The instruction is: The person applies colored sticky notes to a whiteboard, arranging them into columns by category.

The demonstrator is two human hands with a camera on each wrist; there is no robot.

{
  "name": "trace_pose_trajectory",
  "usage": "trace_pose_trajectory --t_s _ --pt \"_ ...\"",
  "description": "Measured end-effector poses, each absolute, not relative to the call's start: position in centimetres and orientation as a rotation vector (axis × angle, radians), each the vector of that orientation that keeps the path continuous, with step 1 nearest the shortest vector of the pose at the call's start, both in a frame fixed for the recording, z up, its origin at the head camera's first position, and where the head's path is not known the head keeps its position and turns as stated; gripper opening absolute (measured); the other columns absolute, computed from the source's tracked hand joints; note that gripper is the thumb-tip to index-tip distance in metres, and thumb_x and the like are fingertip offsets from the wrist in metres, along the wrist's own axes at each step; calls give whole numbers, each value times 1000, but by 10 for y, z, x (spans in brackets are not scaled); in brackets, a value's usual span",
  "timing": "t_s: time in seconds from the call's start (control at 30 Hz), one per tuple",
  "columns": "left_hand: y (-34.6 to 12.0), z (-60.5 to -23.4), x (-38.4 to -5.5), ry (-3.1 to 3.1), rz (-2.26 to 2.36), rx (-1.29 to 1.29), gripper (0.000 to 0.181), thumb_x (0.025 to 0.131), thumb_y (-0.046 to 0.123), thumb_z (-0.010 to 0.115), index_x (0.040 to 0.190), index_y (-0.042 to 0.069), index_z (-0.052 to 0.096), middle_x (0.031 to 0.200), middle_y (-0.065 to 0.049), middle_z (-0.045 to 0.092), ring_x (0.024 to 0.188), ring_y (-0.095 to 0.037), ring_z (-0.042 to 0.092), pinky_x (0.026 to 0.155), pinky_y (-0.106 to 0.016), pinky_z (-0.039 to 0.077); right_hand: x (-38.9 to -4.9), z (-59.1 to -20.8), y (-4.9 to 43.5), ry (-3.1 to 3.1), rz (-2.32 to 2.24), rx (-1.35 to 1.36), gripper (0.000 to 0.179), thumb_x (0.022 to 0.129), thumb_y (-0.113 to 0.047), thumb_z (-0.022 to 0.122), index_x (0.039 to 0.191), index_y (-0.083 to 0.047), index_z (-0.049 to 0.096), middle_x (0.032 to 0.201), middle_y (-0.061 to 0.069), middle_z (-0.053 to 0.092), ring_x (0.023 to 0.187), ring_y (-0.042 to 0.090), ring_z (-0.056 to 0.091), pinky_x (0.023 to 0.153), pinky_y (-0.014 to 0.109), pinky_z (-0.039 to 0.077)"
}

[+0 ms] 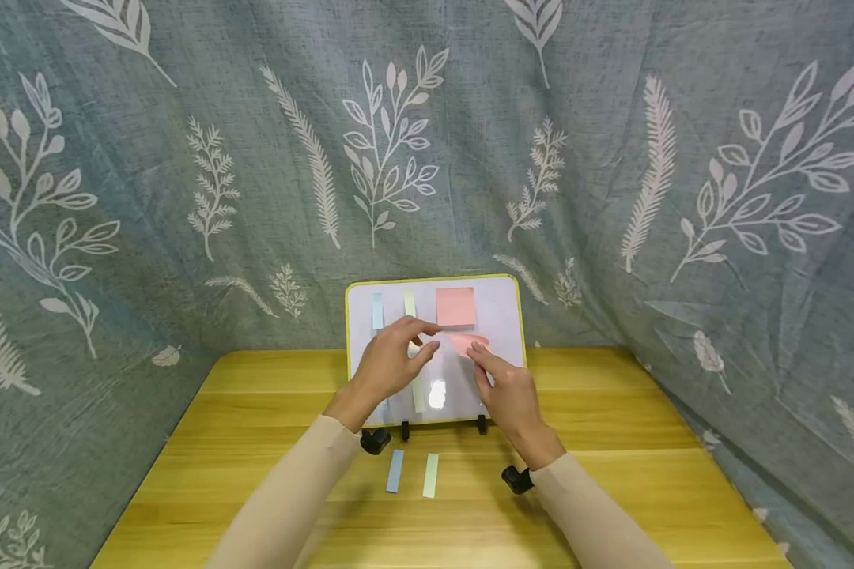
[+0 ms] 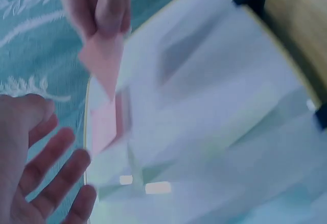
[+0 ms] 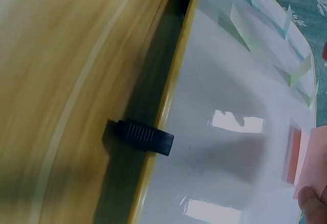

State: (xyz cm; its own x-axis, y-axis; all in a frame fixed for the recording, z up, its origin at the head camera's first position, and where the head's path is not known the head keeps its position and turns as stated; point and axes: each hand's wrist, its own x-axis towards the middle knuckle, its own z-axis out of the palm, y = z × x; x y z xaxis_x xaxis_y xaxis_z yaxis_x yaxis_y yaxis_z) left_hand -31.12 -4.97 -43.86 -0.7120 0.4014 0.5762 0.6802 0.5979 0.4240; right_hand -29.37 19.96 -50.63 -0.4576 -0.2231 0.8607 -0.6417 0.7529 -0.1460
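My right hand (image 1: pixel 514 395) pinches a pink sticky note (image 2: pixel 104 60) by its edge, in front of a small whiteboard (image 1: pixel 501 379) with a yellow rim. The held note looks bent in the head view. Just above it, another pink sticky note (image 1: pixel 455 307) is stuck near the board's top. To the left, my left hand (image 1: pixel 387 356) is raised before the board with fingers spread and nothing in them. Behind that hand, a blue strip (image 1: pixel 377 310) and pale green strips (image 1: pixel 409 303) stick to the board, partly covered.
Black feet (image 1: pixel 406 431) hold the board upright on the wooden table (image 1: pixel 256 442). A blue strip (image 1: pixel 394 471) and a pale green strip (image 1: pixel 430 476) lie on the table before it. Behind hangs a grey-green leaf-patterned curtain (image 1: pixel 470 158).
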Motion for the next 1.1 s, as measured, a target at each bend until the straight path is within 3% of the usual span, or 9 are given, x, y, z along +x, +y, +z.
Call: trace_pose_trajectory --t_s 0.2,0.57,0.83,1.1 --pt "-58 -427 -333 -2388 -767 -686 39 111 26 83 149 16 79 147 -14 74 127 -40 72 98 -61 63 -297 -506 192 -2036 561 628 36 89 15 90 124 4 88 122 22 88 105 39 89 83 49 73" --pt "-51 -421 -360 -2517 -601 -591 53 110 32 84 160 21 70 174 -15 57 161 -44 53 127 -70 48 -308 -512 178 -2085 500 618 37 91 10 93 127 1 88 127 19 88 113 35 88 81 46 73" --pt "-46 -439 -386 -2505 -561 -573 70 104 41 90 165 22 64 178 -16 51 167 -44 46 140 -66 36 -312 -513 173 -2095 464 601 36 93 8 92 127 -2 88 130 17 87 112 35 89 80 49 73" --pt "-38 -443 -389 -2521 -537 -549 82 98 42 96 169 25 59 181 -16 47 169 -46 41 142 -75 27 -314 -513 175 -2103 461 585 35 93 6 93 127 -3 89 129 16 88 111 35 89 79 49 73"
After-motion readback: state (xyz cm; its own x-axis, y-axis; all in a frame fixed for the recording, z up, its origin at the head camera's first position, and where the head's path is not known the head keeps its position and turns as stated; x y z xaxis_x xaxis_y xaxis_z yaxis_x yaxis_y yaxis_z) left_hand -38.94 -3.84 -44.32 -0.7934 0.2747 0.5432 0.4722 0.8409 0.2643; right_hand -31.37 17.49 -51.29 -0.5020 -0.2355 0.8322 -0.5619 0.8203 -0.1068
